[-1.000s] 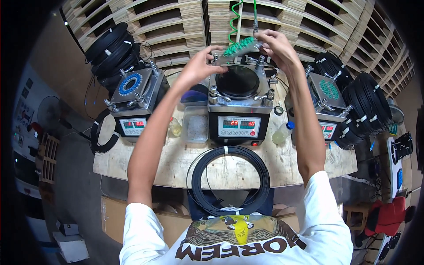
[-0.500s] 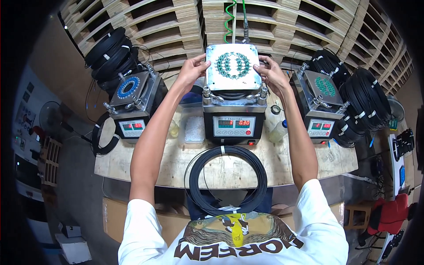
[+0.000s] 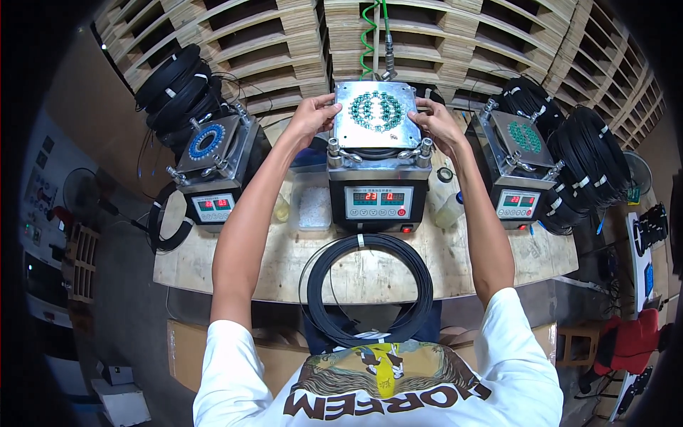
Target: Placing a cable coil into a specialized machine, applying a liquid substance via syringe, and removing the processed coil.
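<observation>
My left hand [image 3: 311, 121] and my right hand [image 3: 438, 124] grip opposite side edges of a square metal plate [image 3: 350, 135], thumbs on its top face. Rings of small green connectors fill the plate's middle. It sits over the top of the centre machine [image 3: 338, 192], a dark box with a lit red display, buttons and upright metal clamp posts at the front corners. The fingers under the plate are hidden, and I cannot tell whether the plate rests on the machine. A coil of black cable [image 3: 313, 292] lies in front, overhanging the table edge.
Similar machines stand at left [image 3: 213, 206] and right [image 3: 516, 203], each with a plate on top. Cable coils [image 3: 587, 149] are stacked beside them. A clear tub [image 3: 313, 210] of white bits and a bottle [image 3: 448, 211] flank the centre machine. Wooden pallets [image 3: 441, 50] rise behind.
The plate has come down slightly and its face has tilted, with less glare on it. Both hands keep their grip. The displays' digits look different.
</observation>
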{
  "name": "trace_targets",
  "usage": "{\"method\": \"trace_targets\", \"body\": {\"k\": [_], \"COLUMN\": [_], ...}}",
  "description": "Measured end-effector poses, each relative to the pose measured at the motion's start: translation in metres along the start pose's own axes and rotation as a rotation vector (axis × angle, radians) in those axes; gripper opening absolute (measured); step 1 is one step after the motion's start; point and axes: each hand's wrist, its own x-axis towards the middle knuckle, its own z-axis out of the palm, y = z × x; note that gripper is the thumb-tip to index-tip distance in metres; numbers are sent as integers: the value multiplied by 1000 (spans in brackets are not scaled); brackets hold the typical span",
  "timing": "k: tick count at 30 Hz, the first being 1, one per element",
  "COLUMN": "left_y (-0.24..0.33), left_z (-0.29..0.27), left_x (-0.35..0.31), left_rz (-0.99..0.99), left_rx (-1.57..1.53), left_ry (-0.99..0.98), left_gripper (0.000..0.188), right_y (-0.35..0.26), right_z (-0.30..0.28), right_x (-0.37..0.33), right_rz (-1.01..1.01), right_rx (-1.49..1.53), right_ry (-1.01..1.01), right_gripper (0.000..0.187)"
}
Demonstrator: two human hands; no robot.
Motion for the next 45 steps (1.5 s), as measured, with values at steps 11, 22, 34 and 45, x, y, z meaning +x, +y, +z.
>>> {"method": "trace_targets", "body": {"k": [11,22,34,45], "left_y": [-6,-16,-26,-51], "left_z": [2,0,-7,-3], "left_x": [-6,3,8,-27], "left_rz": [-16,-27,-9,205], "left_rx": [-20,50,248,479], "left_ry": [-32,-29,15,147], "left_gripper": [64,57,59,49], "right_y": [13,16,31,56], "right_z": [-4,-7,-13,-13], "right_x": [-3,3,12,-12], "right_rz": [-6,-5,-114,-130], "right_rx": [-27,-113,-286,-231], "right_ry": [49,20,56,40], "right_gripper": [55,50,40,42]}}
